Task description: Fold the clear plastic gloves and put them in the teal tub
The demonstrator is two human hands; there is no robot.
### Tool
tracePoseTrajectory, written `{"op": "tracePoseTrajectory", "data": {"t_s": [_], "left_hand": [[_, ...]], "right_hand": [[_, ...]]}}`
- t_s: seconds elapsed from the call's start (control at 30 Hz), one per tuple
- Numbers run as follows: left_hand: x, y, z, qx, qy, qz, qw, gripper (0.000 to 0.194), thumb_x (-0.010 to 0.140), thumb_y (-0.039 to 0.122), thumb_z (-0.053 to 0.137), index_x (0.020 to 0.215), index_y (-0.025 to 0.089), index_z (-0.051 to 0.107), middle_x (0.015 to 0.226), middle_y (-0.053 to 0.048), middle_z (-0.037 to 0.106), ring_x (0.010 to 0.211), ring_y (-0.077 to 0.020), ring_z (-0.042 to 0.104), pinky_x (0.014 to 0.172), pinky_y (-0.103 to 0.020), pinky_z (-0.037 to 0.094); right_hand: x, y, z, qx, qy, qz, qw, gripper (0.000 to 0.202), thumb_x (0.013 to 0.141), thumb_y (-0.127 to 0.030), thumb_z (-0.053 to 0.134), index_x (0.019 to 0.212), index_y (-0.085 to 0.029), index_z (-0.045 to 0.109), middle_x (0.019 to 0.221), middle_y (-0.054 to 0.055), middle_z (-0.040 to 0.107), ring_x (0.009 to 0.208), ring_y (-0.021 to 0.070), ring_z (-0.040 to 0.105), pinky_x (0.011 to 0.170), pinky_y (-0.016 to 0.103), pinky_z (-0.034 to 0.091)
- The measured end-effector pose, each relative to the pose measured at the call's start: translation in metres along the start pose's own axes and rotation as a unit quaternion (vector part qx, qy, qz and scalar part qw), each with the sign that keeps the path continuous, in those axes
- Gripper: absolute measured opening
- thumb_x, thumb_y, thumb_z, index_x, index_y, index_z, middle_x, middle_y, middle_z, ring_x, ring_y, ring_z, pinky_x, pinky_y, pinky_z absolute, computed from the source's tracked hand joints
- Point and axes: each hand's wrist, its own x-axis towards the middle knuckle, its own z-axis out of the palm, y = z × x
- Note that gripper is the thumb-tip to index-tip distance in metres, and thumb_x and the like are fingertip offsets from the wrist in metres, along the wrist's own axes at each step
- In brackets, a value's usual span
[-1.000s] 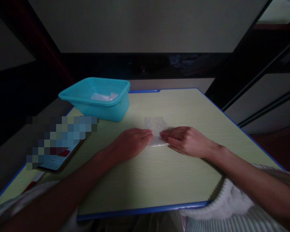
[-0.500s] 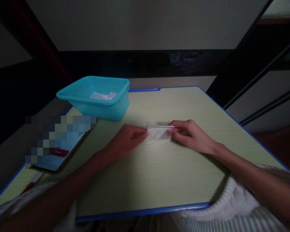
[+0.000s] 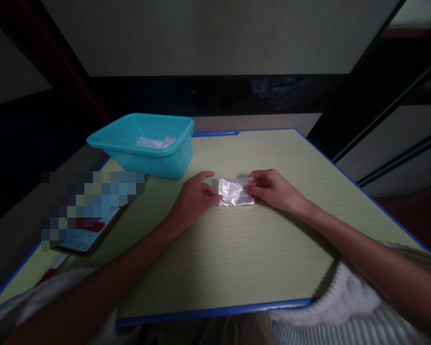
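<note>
A small clear plastic bag (image 3: 234, 192), crinkled and shiny, is held just above the middle of the table. My right hand (image 3: 269, 188) pinches its right end between thumb and fingers. On the other side, my left hand (image 3: 197, 195) has its thumb and index finger spread apart. The left thumb tip touches or nearly touches the bag's lower left corner. Whatever the bag may hold cannot be made out.
A turquoise plastic basket (image 3: 181, 160) with clear plastic packets (image 3: 154, 143) inside stands at the back left. Nearer on the left lies a phone (image 3: 93, 230), its screen partly pixelated. A red-and-white item (image 3: 53, 268) lies by the left sleeve. Blue edging (image 3: 215, 314) borders the table (image 3: 215, 268).
My left thumb and index finger have parted from their pinch on the bag. The bag's face has tilted into the light, and my right hand has shifted slightly left and away from me.
</note>
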Motion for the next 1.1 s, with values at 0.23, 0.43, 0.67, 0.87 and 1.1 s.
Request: {"op": "tracePoseTrajectory", "data": {"t_s": [0.23,0.43,0.67,0.87,1.1], "left_hand": [[0.003,0.002,0.002,0.042,0.006,0.007,0.999,0.06,0.065,0.004,0.062,0.122,0.009,0.047,0.054,0.007,0.06,0.055,-0.0141,0.063,0.052,-0.019,0.045],[0.005,0.003,0.002,0.044,0.005,0.003,0.999,0.058,0.064,0.006,0.063,0.119,0.01,0.047,0.052,0.008,0.058,0.053,-0.0131,0.062,0.051,-0.018,0.043],[0.012,0.0,0.002,0.053,0.0,0.004,0.999,0.057,0.063,0.006,0.062,0.118,0.01,0.047,0.051,0.007,0.059,0.046,-0.0113,0.057,0.047,-0.018,0.041],[0.014,-0.002,0.001,0.05,-0.007,0.01,0.999,0.056,0.063,0.006,0.062,0.117,0.011,0.048,0.051,0.008,0.058,0.047,-0.0124,0.058,0.05,-0.02,0.044],[0.013,-0.004,0.002,0.067,0.006,0.04,0.997,0.055,0.064,0.008,0.062,0.117,0.012,0.048,0.065,0.004,0.062,0.054,-0.014,0.061,0.057,-0.025,0.05]], "right_hand": [[0.001,0.003,0.003,-0.055,0.053,-0.014,0.997,0.013,0.069,-0.011,0.052,0.078,-0.018,0.045,0.047,-0.006,0.052,0.038,0.008,0.045,0.042,0.02,0.032],[0.0,0.005,0.002,-0.114,0.096,-0.045,0.988,0.024,0.07,-0.012,0.054,0.091,-0.017,0.043,0.054,-0.006,0.053,0.044,0.0109,0.05,0.047,0.023,0.038],[-0.018,-0.007,0.004,-0.333,0.095,-0.261,0.901,0.023,0.086,-0.025,0.046,0.097,-0.009,0.058,0.091,0.013,0.062,0.08,0.021,0.06,0.071,0.034,0.049],[-0.026,-0.002,0.021,-0.467,-0.033,-0.242,0.85,0.069,0.09,-0.054,0.033,0.135,-0.002,0.037,0.142,0.023,0.034,0.13,0.0313,0.035,0.104,0.053,0.03],[-0.028,0.007,0.024,-0.475,-0.074,-0.207,0.852,0.085,0.086,-0.066,0.021,0.141,-0.001,0.025,0.146,0.023,0.021,0.136,0.0305,0.02,0.108,0.054,0.02]]}}
